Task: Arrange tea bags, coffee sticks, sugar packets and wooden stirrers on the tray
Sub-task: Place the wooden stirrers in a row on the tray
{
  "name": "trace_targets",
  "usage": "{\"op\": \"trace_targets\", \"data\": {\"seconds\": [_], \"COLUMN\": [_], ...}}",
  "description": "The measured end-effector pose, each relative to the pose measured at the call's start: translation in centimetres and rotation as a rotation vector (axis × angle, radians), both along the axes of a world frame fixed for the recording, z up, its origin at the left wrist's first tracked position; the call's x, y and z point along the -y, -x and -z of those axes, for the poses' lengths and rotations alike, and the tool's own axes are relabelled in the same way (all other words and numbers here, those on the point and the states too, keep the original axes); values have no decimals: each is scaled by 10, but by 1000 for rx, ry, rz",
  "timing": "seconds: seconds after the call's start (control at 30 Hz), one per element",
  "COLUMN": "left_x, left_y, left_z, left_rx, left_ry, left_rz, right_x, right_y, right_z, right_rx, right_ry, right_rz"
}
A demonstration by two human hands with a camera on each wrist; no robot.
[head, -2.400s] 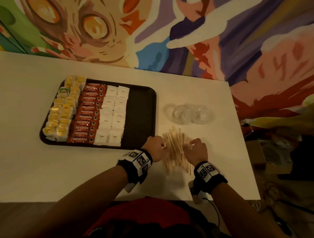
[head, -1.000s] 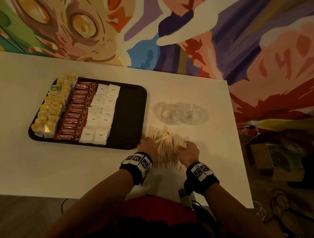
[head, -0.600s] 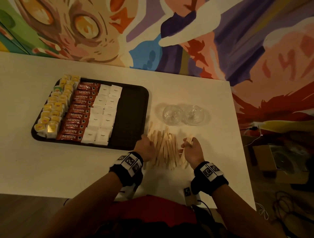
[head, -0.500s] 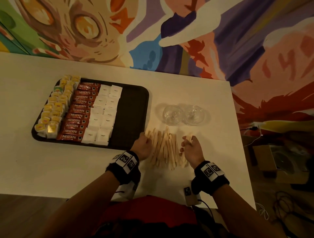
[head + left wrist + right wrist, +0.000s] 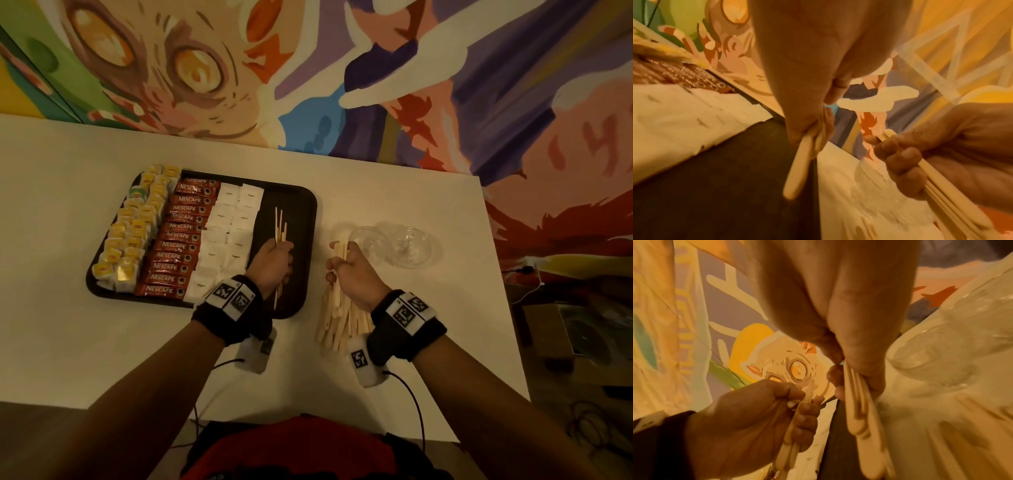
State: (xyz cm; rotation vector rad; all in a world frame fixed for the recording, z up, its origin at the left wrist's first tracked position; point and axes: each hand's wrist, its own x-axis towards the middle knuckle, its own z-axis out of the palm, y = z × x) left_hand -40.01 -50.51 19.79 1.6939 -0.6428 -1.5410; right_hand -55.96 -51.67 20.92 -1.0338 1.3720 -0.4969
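Left hand [image 5: 272,263] grasps thin pale wooden stirrers [image 5: 280,226] over the tray [image 5: 301,219]; at 3 o'clock, right hand [image 5: 352,274] grasps a thicker bundle [image 5: 337,298]

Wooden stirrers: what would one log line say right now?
left hand: holds stirrers over tray | right hand: holds stirrer bundle above table

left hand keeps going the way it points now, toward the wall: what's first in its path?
Likely only the tray's bare dark floor, then its far rim; the left hand and its wooden stirrers run beside the sugar packets. Height unclear.
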Motion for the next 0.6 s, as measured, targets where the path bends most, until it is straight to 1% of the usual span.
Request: {"op": "trace_targets", "data": {"seconds": [0.17,0.23,0.3,0.37,0.4,0.5,0.53,0.6], "left_x": [41,60,77,91,98,114,119,126], "left_y": [-31,-39,-43,-47,-49,-53,-54,-55], "left_z": [-6,-4,0,4,7,17,21,27], "left_rx": [147,230,268,282,291,345,368,401], "left_ry": [-8,-41,-76,-113,-131,-156,-156,-189], "left_rz": [55,67,95,136,156,204,225,275], "right_x": [39,55,71,85,94,123,127,127], "right_y": [-40,-56,-69,-83,-89,-100,-104,-113], "right_z": [-5,-3,1,7,15,59,60,37], "right_rx": [-31,-38,-66,-133,-195,-366,-392,-456], "right_ry": [-14,-42,-69,-63,-44,-9,-6,6], "right_rz": [-16,-15,-15,-16,-26,-81,-81,-81]}}
